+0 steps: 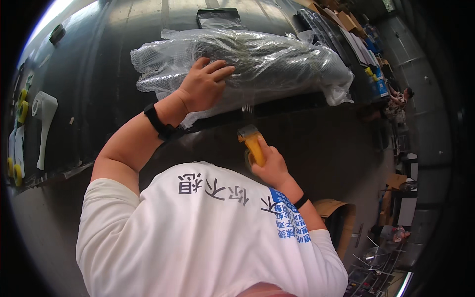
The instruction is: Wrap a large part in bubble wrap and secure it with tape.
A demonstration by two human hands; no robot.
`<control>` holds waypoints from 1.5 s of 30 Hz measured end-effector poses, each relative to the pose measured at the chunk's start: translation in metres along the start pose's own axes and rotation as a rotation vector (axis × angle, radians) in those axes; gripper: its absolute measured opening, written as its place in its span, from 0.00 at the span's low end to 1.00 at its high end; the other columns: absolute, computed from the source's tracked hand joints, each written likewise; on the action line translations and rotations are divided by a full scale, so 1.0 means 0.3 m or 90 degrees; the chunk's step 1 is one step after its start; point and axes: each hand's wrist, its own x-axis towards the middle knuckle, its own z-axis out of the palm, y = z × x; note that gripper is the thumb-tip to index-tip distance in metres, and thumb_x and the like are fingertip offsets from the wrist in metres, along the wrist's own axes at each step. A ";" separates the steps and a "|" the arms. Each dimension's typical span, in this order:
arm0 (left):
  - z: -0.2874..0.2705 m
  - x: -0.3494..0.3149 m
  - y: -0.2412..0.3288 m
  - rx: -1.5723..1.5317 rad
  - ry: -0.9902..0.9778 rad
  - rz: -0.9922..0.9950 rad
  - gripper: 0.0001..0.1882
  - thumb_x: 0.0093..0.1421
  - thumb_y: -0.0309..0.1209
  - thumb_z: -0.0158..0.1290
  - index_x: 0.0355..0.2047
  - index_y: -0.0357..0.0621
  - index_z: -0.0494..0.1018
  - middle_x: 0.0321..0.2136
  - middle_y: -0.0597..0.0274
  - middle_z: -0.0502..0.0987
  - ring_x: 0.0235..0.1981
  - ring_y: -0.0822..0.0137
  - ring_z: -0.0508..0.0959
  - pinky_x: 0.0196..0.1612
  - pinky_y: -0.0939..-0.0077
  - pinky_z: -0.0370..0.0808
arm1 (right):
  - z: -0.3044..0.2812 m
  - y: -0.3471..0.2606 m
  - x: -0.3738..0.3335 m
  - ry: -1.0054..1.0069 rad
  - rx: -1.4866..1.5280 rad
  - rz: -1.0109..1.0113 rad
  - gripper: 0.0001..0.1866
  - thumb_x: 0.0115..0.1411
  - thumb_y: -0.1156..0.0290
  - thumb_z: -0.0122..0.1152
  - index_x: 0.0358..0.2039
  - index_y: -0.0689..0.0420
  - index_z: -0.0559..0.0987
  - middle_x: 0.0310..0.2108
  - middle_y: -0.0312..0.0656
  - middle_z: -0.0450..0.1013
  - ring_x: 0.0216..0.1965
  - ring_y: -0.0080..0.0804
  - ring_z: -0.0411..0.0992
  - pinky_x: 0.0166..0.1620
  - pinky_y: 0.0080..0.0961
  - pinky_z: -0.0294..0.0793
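A long bundle in clear bubble wrap [277,62] lies across the dark table, something dark showing through the plastic. My left hand [205,84] rests on its left half, fingers spread over the wrap. Below the table's near edge, my right hand [272,166] grips a yellow tape dispenser [253,146] with a metal head. A faint clear strip of tape [247,110] seems to run between the dispenser's head and the bundle's near side.
Behind the bundle lies a black plastic packet [220,19]. A white roll with a loose tail [44,106] and several yellow tape rolls [22,111] sit at the left. Bent cardboard [339,213] stands at lower right. Two people [398,99] appear farther right, near boxes.
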 end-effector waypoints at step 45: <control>0.007 0.003 0.008 -0.047 -0.018 -0.039 0.05 0.48 0.31 0.54 0.22 0.43 0.75 0.56 0.55 0.70 0.59 0.54 0.67 0.60 0.43 0.58 | -0.235 -0.252 0.600 -0.721 -0.032 0.109 0.36 0.47 0.68 0.59 0.60 0.64 0.69 0.33 0.43 0.78 0.36 0.30 0.75 0.39 0.22 0.72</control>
